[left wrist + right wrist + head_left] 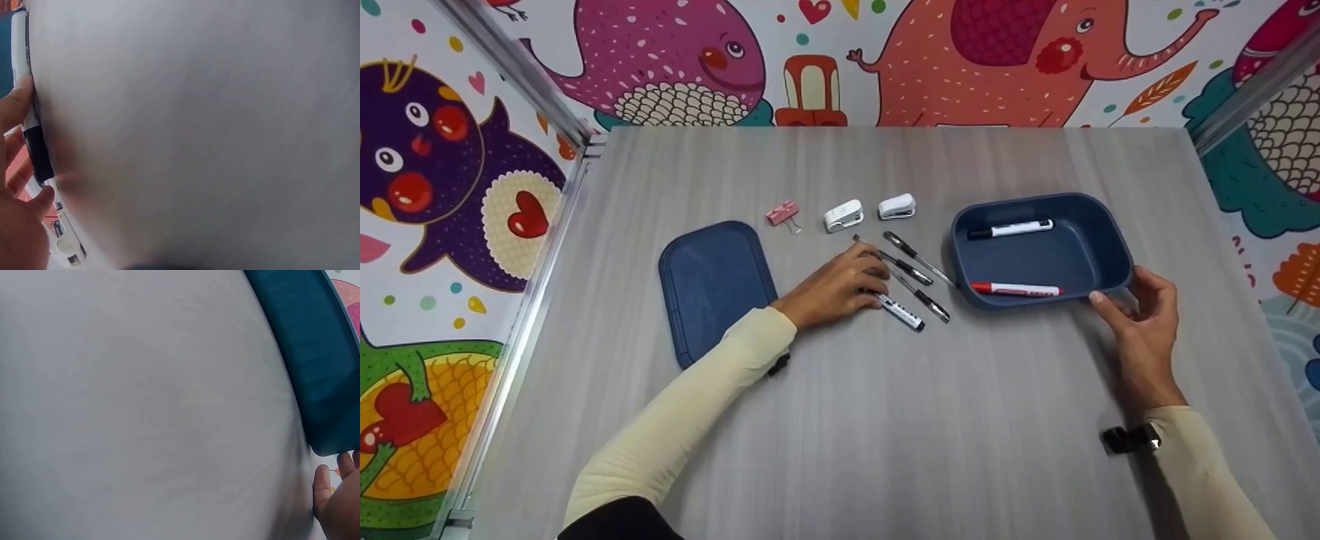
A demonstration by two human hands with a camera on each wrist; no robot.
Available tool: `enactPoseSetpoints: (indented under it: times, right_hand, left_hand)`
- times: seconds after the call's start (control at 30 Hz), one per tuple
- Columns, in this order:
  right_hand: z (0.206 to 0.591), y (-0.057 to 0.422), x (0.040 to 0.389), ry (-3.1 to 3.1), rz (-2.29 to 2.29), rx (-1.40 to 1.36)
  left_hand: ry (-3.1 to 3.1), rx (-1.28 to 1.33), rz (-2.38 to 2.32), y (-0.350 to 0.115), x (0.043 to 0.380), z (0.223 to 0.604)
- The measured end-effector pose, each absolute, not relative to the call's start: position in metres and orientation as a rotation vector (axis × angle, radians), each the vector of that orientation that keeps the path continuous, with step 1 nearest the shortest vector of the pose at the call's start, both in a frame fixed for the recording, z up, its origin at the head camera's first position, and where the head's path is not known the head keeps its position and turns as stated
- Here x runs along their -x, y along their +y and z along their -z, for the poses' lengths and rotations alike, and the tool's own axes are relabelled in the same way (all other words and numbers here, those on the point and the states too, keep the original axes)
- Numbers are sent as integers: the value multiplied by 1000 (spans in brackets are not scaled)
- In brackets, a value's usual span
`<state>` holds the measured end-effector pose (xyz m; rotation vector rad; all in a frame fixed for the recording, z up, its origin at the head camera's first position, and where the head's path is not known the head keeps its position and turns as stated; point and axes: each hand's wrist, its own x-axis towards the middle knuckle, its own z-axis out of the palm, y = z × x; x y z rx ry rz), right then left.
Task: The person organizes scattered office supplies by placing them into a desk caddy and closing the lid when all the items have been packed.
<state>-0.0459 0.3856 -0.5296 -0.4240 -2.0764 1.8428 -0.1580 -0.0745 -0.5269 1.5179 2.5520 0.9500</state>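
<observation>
My left hand (pixel 840 289) reaches over the pens at mid-table and pinches a white marker with a black cap (pixel 901 312). In the left wrist view, the thumb lies along the white barrel of this marker (pixel 20 48), with fingers behind it. Several clear pens with black caps (pixel 922 298) lie just beyond, partly covered by the fingers. My right hand (pixel 1147 337) is at the near right corner of a dark blue box (pixel 1035 301), thumb extended, fingers resting against its side. Inside the box lie a black-capped marker (pixel 1011 229) and a red-capped marker (pixel 1018 289).
A dark blue lid (pixel 716 281) lies on the left, partly under the left forearm. Behind the pens are a pink binder clip (pixel 782 212) and two small white staplers, one left (pixel 844 216) and one right (pixel 897 206). Printed walls bound the table (pixel 885 450).
</observation>
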Motion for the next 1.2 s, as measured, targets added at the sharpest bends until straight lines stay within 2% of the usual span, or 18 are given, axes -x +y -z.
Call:
enactPoseSetpoints:
  times: [0.33,0.63,1.2]
  right_hand:
    - [528,384,46,-2080,-1834,429]
    - [528,382,48,-2083,-1796,446]
    - [529,384,46,-2133,-1813,489]
  left_hand:
    - [2556,-1405,-1111,-75,154,523]
    - [2553,-1431,-1242,-73,152,532]
    - [2484,-1304,-1475,-67,147,531]
